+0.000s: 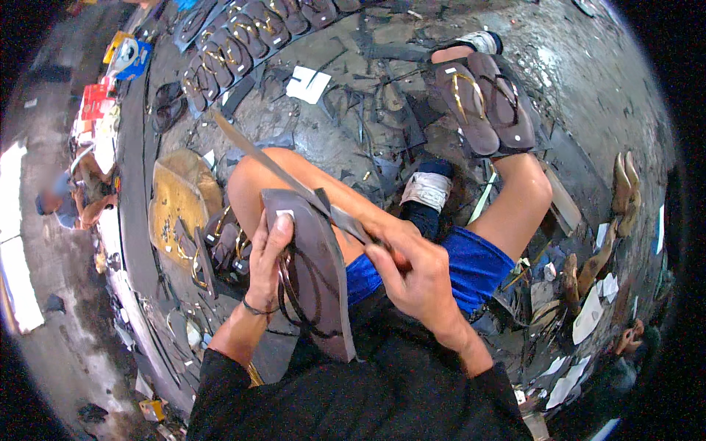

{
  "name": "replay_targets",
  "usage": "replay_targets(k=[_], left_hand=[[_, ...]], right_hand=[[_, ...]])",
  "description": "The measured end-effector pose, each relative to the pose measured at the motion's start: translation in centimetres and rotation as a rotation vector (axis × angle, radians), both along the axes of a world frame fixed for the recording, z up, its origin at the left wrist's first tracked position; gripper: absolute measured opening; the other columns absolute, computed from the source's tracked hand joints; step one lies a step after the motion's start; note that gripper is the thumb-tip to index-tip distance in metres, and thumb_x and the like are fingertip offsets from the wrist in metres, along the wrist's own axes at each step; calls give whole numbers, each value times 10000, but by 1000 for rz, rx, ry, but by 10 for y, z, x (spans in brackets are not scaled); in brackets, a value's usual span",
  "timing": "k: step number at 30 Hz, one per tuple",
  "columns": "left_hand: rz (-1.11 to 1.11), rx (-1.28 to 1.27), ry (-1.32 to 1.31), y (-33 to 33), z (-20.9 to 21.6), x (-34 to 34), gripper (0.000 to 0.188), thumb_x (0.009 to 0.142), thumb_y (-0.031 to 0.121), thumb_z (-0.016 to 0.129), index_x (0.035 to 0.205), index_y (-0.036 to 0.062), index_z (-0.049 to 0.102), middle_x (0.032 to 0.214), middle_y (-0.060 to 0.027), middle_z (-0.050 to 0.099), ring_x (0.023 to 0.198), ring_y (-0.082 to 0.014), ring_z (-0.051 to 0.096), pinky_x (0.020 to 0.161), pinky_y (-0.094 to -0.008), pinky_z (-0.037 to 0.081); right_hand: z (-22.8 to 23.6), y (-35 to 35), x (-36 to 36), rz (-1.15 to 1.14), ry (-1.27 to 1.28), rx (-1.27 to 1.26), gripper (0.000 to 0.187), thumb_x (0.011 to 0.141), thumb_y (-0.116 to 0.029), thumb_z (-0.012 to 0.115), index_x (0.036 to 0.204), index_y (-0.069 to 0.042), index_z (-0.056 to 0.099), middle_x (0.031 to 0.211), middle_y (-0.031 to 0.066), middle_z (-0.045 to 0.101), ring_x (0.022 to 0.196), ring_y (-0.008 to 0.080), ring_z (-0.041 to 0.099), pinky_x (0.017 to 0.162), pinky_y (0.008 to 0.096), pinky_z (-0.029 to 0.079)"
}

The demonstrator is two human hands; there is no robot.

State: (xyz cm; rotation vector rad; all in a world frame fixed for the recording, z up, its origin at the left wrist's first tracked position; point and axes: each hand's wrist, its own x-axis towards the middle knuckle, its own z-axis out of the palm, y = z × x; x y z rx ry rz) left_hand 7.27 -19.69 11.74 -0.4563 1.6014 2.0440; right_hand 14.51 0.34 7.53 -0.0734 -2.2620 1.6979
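Where the floor curves away at far left, a dark mat (pixel 136 184) runs past a worn tan board (pixel 173 198), and a row of brown sandals with gold straps (pixel 235 40) lies along the upper left edge. Nearer the middle, the person's left hand (pixel 266 257) is closed round the edge of a brown sandal sole (pixel 316 264), thumb pressed on its upper face, holding it tilted over the lap with its dark straps (pixel 294 294) hanging below. Across the sole's toe lies a long knife blade (pixel 279 173), its handle hidden inside the right hand (pixel 412 275), whose fingers are clenched tight about it. Behind the hands, the bare knees and blue shorts (pixel 471 264) show. Further right, a finished pair of brown sandals (pixel 485 99) rests near one foot, and loose soles (pixel 625 191) and white scraps (pixel 588 316) litter the floor.
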Motion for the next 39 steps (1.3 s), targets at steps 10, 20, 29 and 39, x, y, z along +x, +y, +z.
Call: replay_targets(k=[10, 20, 29, 39], left_hand=[[-287, -194, 311, -22, 25, -31, 646, 881, 319, 721, 1364, -18, 455, 1114, -40, 633, 1003, -125, 602, 908, -275, 471], [-528, -154, 182, -20, 20, 12, 501, 895, 266, 696, 1280, -7, 529, 1151, -62, 635, 1080, -139, 566, 963, -319, 436], [-717, -139, 99, 13, 38, 11, 393, 886, 205, 709, 1199, 6, 576, 1141, -67, 625, 1057, -153, 577, 934, -327, 463], [-978, -730, 830, 56, 115, -43, 506, 773, 314, 848, 1112, 8, 630, 968, -66, 684, 888, -147, 644, 803, -309, 515]], right_hand=[[9, 47, 58, 87, -196, 27, 276, 793, -112, 777, 1054, -48, 717, 872, 115, 708, 655, 206, 650, 610, 302, 538], [45, 74, 70, 256, -301, 151, 297, 778, -139, 804, 1053, -65, 718, 878, 91, 717, 605, 182, 642, 560, 287, 539], [74, 62, 30, 286, -300, 61, 234, 839, -110, 740, 1053, -20, 712, 742, 117, 661, 552, 182, 615, 506, 289, 481], [35, 46, -6, 391, 54, -449, 509, 986, -192, 585, 1425, 27, 451, 992, 41, 644, 749, 53, 523, 642, 221, 448]])
